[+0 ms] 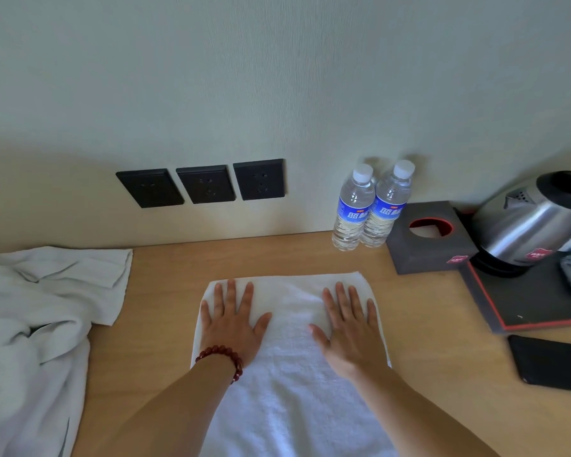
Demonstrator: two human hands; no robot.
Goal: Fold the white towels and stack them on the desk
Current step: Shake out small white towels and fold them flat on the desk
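A white towel [290,374] lies flat on the wooden worktop [435,357], running from the near edge of the view up toward the wall, its far end squared off just short of the water bottles. Both hands press down on that far end. The left hand [233,321] lies palm down on the left part of the towel, fingers [231,293] straight and spread apart, thumb angled toward the middle; a bracelet [223,357] of dark red beads circles its wrist. The right hand [350,328] lies the same way on the right part — fingers straight and slightly fanned, thumb pointing inward. Neither hand grips anything.

To the left, a heap of crumpled white towels [37,311] covers that end of the worktop and spills toward the near edge, well apart from the flat towel.

Against the wall behind stand two water bottles [370,206] with blue labels, touching each other. Just right of them sits a dark grey tissue box [429,239] with a round red-rimmed opening, then a steel kettle [534,222] on a black tray [521,301] with a red edge. A flat black object [554,364] lies nearer, beside the tray. Three black sockets [205,183] are set in the wall.
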